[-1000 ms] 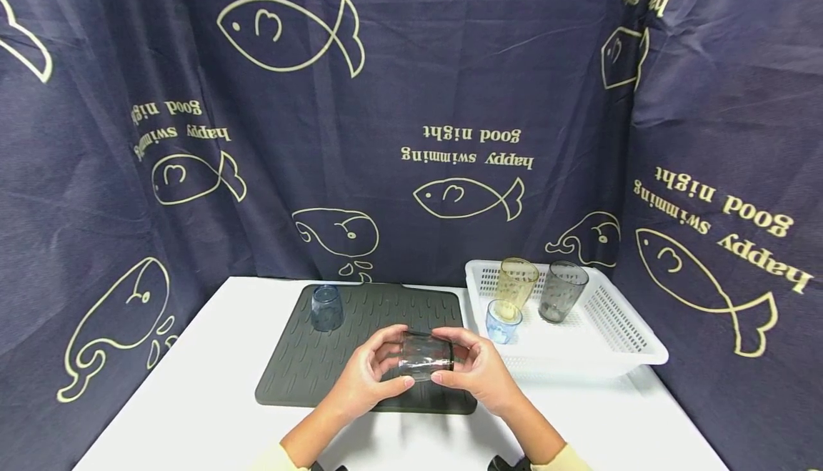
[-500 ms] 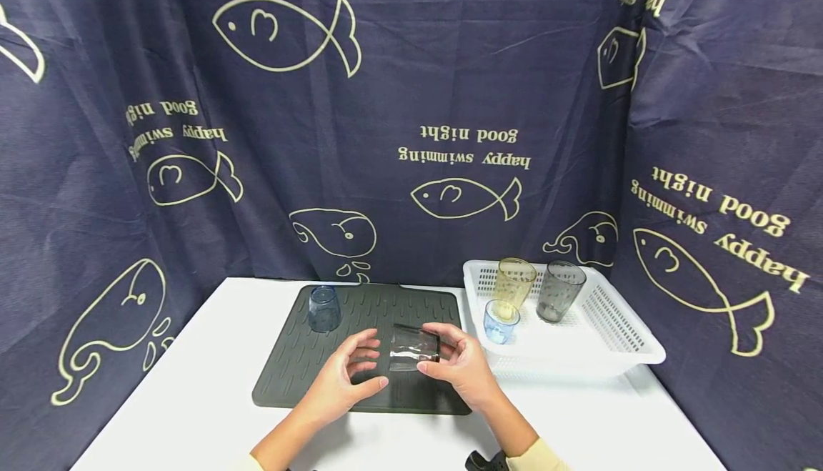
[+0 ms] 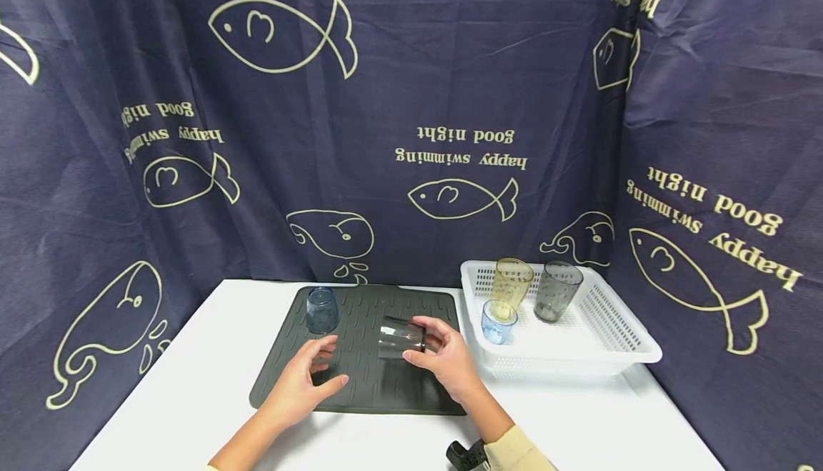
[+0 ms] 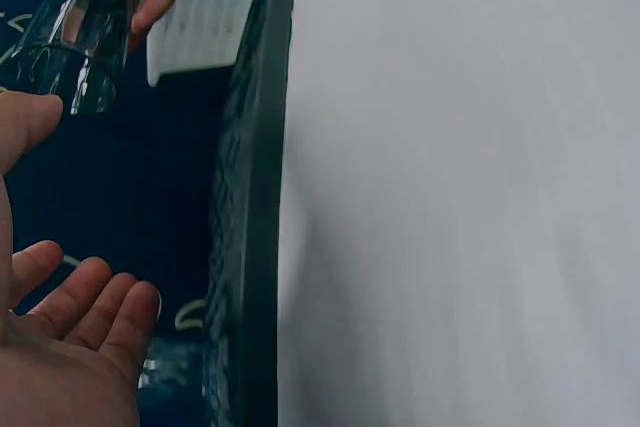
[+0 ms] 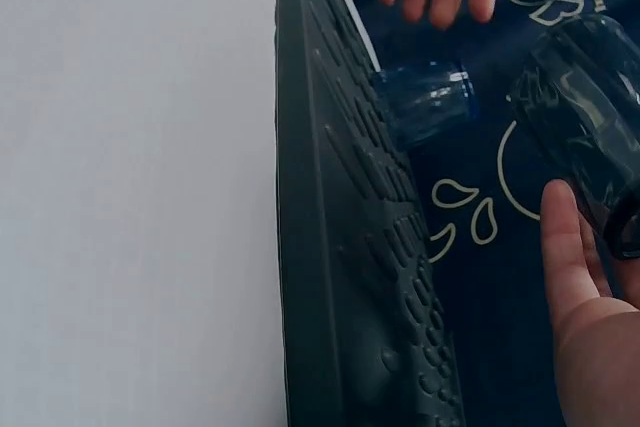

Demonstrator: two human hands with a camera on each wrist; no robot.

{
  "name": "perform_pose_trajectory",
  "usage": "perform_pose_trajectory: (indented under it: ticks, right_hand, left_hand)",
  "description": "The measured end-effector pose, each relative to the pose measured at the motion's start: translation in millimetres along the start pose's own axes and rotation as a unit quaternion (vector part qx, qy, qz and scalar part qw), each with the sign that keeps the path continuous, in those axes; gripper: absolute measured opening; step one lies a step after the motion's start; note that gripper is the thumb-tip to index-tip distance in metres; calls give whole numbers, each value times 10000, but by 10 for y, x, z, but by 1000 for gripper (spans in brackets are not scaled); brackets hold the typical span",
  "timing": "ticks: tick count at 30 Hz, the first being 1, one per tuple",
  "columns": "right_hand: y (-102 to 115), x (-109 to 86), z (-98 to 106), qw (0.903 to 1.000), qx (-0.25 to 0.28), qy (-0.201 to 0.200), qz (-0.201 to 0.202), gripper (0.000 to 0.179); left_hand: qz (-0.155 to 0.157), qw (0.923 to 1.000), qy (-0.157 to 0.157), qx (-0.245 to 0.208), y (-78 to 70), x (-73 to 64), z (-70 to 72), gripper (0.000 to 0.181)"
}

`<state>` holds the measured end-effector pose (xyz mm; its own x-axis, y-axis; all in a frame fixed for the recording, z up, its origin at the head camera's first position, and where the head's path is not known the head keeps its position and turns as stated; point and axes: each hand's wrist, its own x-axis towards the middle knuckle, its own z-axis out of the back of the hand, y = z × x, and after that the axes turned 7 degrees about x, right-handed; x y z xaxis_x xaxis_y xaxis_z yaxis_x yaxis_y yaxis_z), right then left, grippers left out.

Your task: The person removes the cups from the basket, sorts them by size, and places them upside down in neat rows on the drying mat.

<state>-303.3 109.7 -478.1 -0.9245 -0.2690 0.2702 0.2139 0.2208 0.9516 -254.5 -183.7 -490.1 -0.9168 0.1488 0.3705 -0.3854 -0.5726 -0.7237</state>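
Head view shows work partway done, as far as can be judged: a smoky glass (image 3: 395, 336) is in the air over the dark ribbed mat (image 3: 360, 389), tipped on its side and not yet set down. The right hand (image 3: 450, 365) grips it at one end, thumb on the near side and fingers on the far side. The left hand (image 3: 297, 389) holds nothing; its fingers and thumb are spread apart, well clear of the glass. One dark blue glass (image 3: 322, 312) already stands on the mat's far left part. Three more remain in the white basket (image 3: 566, 366) to the right: a yellow glass (image 3: 516, 274), a tall grey glass (image 3: 556, 292) and a small light blue glass (image 3: 498, 326). Setting down the held one seems left to do; whether the basket's three also need handling cannot be told.
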Motion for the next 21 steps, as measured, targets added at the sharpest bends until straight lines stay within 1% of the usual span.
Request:
perform_pose_trajectory:
  ticks: [4, 7, 9, 12, 15, 17, 21]
  right_hand:
    - [-37, 72, -39, 9997, -86, -231, -70, 65]
    - [-61, 134, -67, 9991, -94, -398, -65, 64]
    - [-82, 177, -80, 9988, -129, -472, -44, 64]
    - [-113, 240, -92, 9980, -271, -574, -19, 63]
    - [-123, 293, -105, 9971, -387, -652, 33, 62]
    - [-121, 328, -115, 9967, -436, -675, 89, 62]
    - [-108, 404, -139, 9962, -476, -724, 127, 61]
  left_hand:
    - [-52, 9981, -185, 590, 86, -26, 129, 67]
    - [-92, 9942, -278, 1033, 173, -43, 222, 66]
    - [-47, 9906, -287, 1335, 242, -59, 283, 66]
    - [91, 9870, -174, 1593, 339, -88, 376, 69]
    - [228, 9854, -22, 1684, 415, -115, 468, 73]
    - [285, 9854, 87, 1678, 445, -133, 523, 75]
    - [408, 9819, 329, 1820, 483, -168, 605, 79]
